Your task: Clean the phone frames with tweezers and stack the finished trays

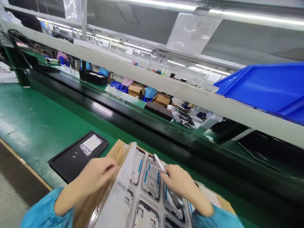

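A cardboard box (120, 145) stands in front of me, with a clear plastic tray (135, 196) inside. The tray's pockets hold several phone frames (152, 180), some with blue strips. My right hand (179, 182) is closed over the tray, gripping a thin silver phone frame (159, 162) seen nearly edge-on and blurred. A narrow pointed piece also sticks out from its fingers; its kind is unclear. At the box's left side, my left hand (98, 172) has curled fingers against the brown edge, beside a white sheet (118, 186). What those fingers pinch, if anything, is hidden.
Left of the box, a black tray (76, 155) with a small plastic bag (91, 144) lies on the green bench (28, 117). A black conveyor channel (133, 123) runs behind. A shelf rail (147, 74) crosses above, bearing a blue bin (266, 88) at right.
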### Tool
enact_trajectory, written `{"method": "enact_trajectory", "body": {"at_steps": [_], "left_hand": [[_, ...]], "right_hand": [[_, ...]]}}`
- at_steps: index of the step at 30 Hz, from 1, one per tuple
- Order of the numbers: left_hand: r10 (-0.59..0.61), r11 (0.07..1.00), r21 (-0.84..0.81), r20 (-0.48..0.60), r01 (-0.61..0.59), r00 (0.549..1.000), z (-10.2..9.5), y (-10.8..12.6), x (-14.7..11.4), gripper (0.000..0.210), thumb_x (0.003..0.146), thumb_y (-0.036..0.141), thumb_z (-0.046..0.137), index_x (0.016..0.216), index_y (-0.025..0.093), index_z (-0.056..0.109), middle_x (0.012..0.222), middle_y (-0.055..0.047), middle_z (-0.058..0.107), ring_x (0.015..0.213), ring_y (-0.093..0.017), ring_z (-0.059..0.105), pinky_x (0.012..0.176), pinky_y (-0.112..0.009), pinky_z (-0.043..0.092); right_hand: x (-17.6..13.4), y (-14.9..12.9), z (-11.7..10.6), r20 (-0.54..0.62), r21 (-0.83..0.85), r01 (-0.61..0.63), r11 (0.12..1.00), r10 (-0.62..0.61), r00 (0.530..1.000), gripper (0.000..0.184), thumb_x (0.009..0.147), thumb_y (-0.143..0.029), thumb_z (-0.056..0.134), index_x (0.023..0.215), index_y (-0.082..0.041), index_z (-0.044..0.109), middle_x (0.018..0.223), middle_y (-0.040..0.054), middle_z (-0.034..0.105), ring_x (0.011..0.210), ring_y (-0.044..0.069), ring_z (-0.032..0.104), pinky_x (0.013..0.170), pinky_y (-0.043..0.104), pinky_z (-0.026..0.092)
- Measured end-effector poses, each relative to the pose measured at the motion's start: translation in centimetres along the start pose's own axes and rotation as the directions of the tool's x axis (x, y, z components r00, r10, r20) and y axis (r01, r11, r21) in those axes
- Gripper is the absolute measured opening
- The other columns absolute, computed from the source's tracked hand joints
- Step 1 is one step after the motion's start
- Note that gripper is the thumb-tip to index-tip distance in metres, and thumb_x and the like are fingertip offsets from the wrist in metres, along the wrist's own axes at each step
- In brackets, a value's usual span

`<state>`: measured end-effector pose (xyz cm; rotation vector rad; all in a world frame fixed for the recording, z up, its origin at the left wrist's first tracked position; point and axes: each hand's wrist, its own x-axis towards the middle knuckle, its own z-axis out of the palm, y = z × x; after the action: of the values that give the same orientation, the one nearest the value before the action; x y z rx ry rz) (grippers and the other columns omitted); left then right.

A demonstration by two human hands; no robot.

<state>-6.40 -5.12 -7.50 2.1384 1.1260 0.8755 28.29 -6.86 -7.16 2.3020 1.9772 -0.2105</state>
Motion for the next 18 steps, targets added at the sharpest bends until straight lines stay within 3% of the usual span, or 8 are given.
{"method": "enact_trajectory", "body": {"at_steps": [3, 6, 10, 15, 18], "left_hand": [[-0.192, 0.958, 0.174, -0.202, 0.228, 0.960, -1.0, -5.7, -1.4, 0.027, 0.099, 0.028, 0.049, 0.082, 0.018, 0.068, 0.076, -0.004, 0.072, 0.069, -0.020, 0.068, 0.067, -0.035, 0.054], [-0.267, 0.901, 0.254, -0.312, 0.351, 0.912, -2.4, -9.1, -3.1, 0.024, 0.097, 0.037, 0.062, 0.107, 0.016, 0.067, 0.102, -0.006, 0.071, 0.085, -0.020, 0.069, 0.076, -0.039, 0.058], [-0.300, 0.851, 0.305, -0.386, 0.428, 0.872, -2.8, -10.1, -4.6, 0.038, 0.095, 0.037, 0.067, 0.127, 0.018, 0.062, 0.127, -0.009, 0.064, 0.107, -0.027, 0.066, 0.087, -0.047, 0.059], [-0.244, 0.834, 0.352, -0.456, 0.425, 0.856, -2.4, -10.7, -3.4, 0.037, 0.094, 0.036, 0.067, 0.127, 0.019, 0.062, 0.127, -0.009, 0.064, 0.107, -0.027, 0.066, 0.087, -0.046, 0.059], [-0.174, 0.839, 0.395, -0.458, 0.375, 0.872, -2.5, -10.6, -2.3, 0.034, 0.095, 0.035, 0.066, 0.124, 0.019, 0.062, 0.122, -0.009, 0.066, 0.100, -0.024, 0.068, 0.082, -0.042, 0.060]], "right_hand": [[1.6, -4.7, 1.4, 0.024, -0.024, 0.062, 0.998, -0.061, 0.998, 0.036, 0.099, -0.046, 0.060, 0.084, -0.015, 0.064, 0.083, 0.0013, 0.066, 0.077, 0.014, 0.063, 0.078, 0.031, 0.053], [2.0, -6.8, 2.5, 0.036, -0.059, 0.087, 0.994, -0.085, 0.996, 0.033, 0.101, -0.043, 0.059, 0.085, -0.014, 0.065, 0.086, 0.0020, 0.067, 0.082, 0.015, 0.065, 0.082, 0.033, 0.055], [2.1, -7.0, 2.9, 0.047, -0.091, 0.121, 0.988, -0.117, 0.992, 0.031, 0.102, -0.040, 0.058, 0.086, -0.014, 0.066, 0.089, 0.0030, 0.068, 0.086, 0.015, 0.066, 0.085, 0.035, 0.055], [2.1, -6.9, 2.6, 0.016, -0.074, 0.159, 0.985, -0.158, 0.987, 0.029, 0.101, -0.039, 0.059, 0.089, -0.014, 0.066, 0.090, 0.0031, 0.069, 0.088, 0.016, 0.067, 0.088, 0.037, 0.056], [1.9, -7.0, 2.6, -0.020, -0.027, 0.156, 0.987, -0.156, 0.988, 0.027, 0.101, -0.039, 0.060, 0.094, -0.013, 0.067, 0.096, 0.0042, 0.069, 0.091, 0.017, 0.067, 0.089, 0.038, 0.056]]}}
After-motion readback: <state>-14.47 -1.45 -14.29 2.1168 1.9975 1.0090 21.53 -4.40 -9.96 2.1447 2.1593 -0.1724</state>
